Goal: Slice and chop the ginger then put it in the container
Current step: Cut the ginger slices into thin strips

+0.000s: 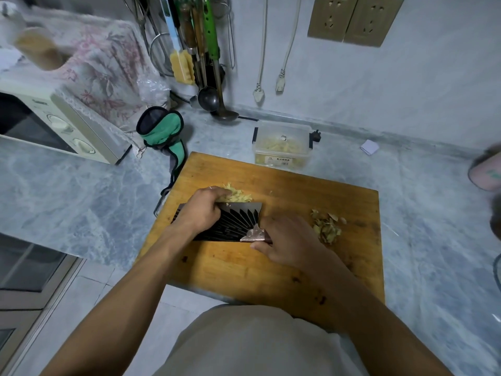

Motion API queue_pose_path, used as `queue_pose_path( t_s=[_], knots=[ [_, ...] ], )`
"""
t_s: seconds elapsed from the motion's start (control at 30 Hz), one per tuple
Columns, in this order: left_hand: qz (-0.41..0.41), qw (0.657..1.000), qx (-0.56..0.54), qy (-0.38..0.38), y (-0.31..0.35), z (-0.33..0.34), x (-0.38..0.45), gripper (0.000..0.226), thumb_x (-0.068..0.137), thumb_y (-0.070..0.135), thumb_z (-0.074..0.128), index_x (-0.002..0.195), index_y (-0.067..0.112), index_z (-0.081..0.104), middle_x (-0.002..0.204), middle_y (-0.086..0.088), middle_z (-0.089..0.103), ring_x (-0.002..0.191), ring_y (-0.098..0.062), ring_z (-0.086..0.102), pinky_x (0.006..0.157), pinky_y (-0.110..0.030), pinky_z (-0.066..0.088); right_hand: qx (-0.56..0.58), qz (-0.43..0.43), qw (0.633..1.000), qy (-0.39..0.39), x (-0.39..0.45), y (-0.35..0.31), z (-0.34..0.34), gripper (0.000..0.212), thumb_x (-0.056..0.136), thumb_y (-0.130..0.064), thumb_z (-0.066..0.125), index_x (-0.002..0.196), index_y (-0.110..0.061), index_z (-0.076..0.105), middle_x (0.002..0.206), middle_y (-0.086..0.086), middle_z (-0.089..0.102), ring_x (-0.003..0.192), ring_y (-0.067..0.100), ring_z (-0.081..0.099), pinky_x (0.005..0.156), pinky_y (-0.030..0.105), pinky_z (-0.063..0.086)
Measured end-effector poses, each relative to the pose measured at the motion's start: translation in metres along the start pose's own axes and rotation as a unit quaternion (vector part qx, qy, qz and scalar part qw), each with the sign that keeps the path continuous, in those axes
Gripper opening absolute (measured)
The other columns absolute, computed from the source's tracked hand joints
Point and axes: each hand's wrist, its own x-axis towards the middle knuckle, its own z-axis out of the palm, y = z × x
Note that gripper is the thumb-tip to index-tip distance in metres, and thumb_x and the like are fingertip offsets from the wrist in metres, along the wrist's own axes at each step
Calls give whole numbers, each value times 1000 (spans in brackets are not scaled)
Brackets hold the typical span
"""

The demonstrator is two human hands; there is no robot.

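Note:
On the wooden cutting board (339, 267) lies a small pile of chopped ginger (240, 195), just beyond a black cleaver (238, 223) laid nearly flat with its blade toward the pile. My right hand (287, 242) grips the cleaver's handle at its metal collar. My left hand (203, 210) rests over the blade's far left part, its fingers curled against the ginger pile. A heap of ginger peels (326, 226) lies to the right on the board. Behind the board stands a clear plastic container (282, 143) holding ginger pieces, without a lid.
A toaster oven (62, 126) under a floral cloth stands at the left. A green oven mitt (162, 131) lies beside the board's far left corner. Ladles and utensils (206, 63) hang at the back wall. A pink object (485, 172) sits at the right edge.

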Motion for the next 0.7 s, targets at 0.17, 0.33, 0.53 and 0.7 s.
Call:
queue_pose_path(
  t_s=[0.17, 0.33, 0.53, 0.7],
  knots=[
    [43, 997, -54, 40, 6, 1, -8, 48, 75, -22, 50, 98, 10, 76, 103, -3, 74, 98, -15, 66, 99, -37, 52, 5, -1, 1000, 10, 0, 4, 2, 47, 97, -58, 52, 111, -14, 58, 102, 5, 65, 95, 23, 61, 78, 33, 43],
    [-37, 999, 3, -16, 6, 1, -1, 61, 76, -13, 46, 125, 16, 68, 128, -4, 66, 119, -22, 60, 103, -31, 47, 9, -1, 1000, 14, -1, 3, 1, 48, 98, -58, 52, 116, -14, 57, 105, 4, 65, 94, 20, 60, 75, 31, 38],
    [-26, 997, -40, 58, 7, -2, -6, 49, 82, -14, 50, 115, 15, 72, 121, -7, 68, 101, -16, 63, 91, -18, 47, 24, 13, 1000, 16, -3, 10, 7, 47, 96, -59, 54, 110, -15, 59, 98, 1, 64, 89, 19, 60, 72, 31, 38],
    [-47, 960, -148, 232, 20, -11, -13, 25, 89, -4, 62, 102, 13, 75, 100, 3, 70, 83, 5, 59, 78, 0, 41, 149, 83, 985, 22, -13, 20, 20, 37, 94, -57, 60, 98, -20, 61, 86, -7, 57, 75, 9, 51, 65, 27, 40]
  ],
)
